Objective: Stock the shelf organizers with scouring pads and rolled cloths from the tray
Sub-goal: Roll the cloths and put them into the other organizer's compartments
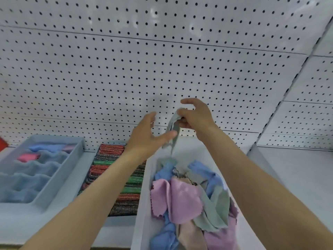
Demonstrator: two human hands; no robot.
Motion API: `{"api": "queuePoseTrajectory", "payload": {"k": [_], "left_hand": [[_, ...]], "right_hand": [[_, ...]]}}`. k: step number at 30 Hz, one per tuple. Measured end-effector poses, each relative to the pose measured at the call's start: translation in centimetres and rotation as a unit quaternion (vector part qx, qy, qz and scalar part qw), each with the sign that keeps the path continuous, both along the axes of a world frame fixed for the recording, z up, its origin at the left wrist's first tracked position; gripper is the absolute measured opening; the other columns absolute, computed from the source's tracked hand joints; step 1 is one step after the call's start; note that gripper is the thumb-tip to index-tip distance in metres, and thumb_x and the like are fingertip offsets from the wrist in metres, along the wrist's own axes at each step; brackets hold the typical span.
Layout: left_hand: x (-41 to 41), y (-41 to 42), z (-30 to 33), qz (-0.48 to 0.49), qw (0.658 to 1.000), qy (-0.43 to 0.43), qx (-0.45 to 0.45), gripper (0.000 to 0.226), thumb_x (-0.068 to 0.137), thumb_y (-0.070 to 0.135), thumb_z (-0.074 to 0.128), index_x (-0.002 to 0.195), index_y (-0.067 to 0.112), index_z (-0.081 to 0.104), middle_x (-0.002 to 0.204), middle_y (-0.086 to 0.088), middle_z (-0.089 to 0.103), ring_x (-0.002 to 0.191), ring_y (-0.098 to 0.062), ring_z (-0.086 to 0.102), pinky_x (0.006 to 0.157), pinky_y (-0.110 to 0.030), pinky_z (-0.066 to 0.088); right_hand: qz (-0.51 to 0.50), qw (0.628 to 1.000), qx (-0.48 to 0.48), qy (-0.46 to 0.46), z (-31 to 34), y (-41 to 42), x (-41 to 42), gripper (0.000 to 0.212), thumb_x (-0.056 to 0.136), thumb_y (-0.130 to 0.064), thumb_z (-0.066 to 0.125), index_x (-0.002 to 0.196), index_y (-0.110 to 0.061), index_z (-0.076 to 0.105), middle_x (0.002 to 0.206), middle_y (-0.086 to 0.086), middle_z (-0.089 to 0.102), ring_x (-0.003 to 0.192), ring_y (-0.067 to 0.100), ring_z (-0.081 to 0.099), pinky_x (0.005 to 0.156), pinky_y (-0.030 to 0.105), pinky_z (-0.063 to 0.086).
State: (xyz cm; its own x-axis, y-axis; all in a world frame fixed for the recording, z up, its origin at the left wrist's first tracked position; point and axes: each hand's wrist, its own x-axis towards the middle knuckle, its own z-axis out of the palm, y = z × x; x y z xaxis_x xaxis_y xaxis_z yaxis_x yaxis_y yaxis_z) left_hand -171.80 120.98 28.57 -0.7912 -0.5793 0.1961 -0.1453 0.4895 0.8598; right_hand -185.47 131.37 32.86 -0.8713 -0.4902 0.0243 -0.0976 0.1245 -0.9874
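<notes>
Right hand (195, 116) pinches a grey-green cloth (172, 130) by its top edge above the tray (144, 204); left hand (146, 136) spread, touching it; soft, light, probably limp; better hold a corner.

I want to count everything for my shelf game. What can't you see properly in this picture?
Head view only:
- Cloths deep in the tray: buried under the top ones, and the bottom edge cuts the pile.
- Scouring pads: the left forearm covers part of the row.
- Grey cloth pinched by the right hand: blurred; left hand hides part.
- Red thing: cut by left edge.
</notes>
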Motion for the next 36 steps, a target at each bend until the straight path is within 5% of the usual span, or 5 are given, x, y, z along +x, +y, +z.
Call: {"api": "queuePoseTrajectory", "payload": {"k": [8, 12, 17, 24, 36], "left_hand": [[-1.4, -0.4, 5.7, 0.049, 0.98, 0.048, -0.187, 0.02, 0.088, 0.019, 0.06, 0.107, 0.023, 0.059, 0.093, 0.008, 0.07, 0.082, -0.017, 0.066, 0.074, -0.034, 0.054], [-1.0, -2.1, 9.2, -0.035, 0.994, 0.106, -0.008, 0.007, 0.094, 0.016, 0.058, 0.1, 0.018, 0.061, 0.088, 0.006, 0.073, 0.083, -0.013, 0.071, 0.075, -0.029, 0.056], [-0.7, -2.1, 11.2, -0.148, 0.988, 0.013, -0.029, 0.089, 0.064, 0.073, 0.073, 0.138, 0.032, 0.043, 0.12, 0.018, 0.057, 0.108, -0.008, 0.06, 0.086, -0.029, 0.051], [-1.3, -3.7, 11.3, -0.024, 0.986, 0.039, -0.162, 0.004, 0.086, 0.021, 0.069, 0.089, 0.022, 0.066, 0.079, 0.004, 0.069, 0.075, -0.011, 0.066, 0.068, -0.027, 0.05], [0.9, -6.9, 14.5, -0.109, 0.985, 0.118, 0.067, 0.006, 0.088, 0.013, 0.073, 0.091, 0.009, 0.07, 0.084, -0.005, 0.07, 0.067, -0.008, 0.064, 0.059, -0.02, 0.054]], "right_hand": [[0.035, 0.996, -0.074, -0.039, 5.6, 2.5, 2.1, 0.018, 0.09, -0.005, 0.065, 0.104, 0.005, 0.069, 0.089, 0.016, 0.072, 0.07, 0.021, 0.073, 0.068, 0.026, 0.061], [0.113, 0.984, -0.109, -0.084, 7.5, 3.4, 2.3, 0.023, 0.091, -0.002, 0.06, 0.111, 0.009, 0.066, 0.1, 0.019, 0.075, 0.094, 0.025, 0.074, 0.079, 0.029, 0.061], [0.126, 0.985, -0.107, -0.046, 8.6, 3.1, 3.3, 0.021, 0.086, 0.011, 0.057, 0.105, 0.01, 0.068, 0.101, 0.021, 0.074, 0.097, 0.028, 0.073, 0.08, 0.029, 0.06], [0.036, 0.994, -0.103, 0.029, 9.1, 2.5, 3.5, 0.017, 0.089, -0.001, 0.067, 0.105, 0.005, 0.069, 0.095, 0.017, 0.075, 0.086, 0.02, 0.075, 0.075, 0.026, 0.06], [0.004, 0.991, -0.101, 0.093, 9.5, 2.0, 3.3, 0.015, 0.086, -0.018, 0.074, 0.097, -0.007, 0.074, 0.098, 0.011, 0.074, 0.082, 0.012, 0.067, 0.071, 0.024, 0.055]]}}
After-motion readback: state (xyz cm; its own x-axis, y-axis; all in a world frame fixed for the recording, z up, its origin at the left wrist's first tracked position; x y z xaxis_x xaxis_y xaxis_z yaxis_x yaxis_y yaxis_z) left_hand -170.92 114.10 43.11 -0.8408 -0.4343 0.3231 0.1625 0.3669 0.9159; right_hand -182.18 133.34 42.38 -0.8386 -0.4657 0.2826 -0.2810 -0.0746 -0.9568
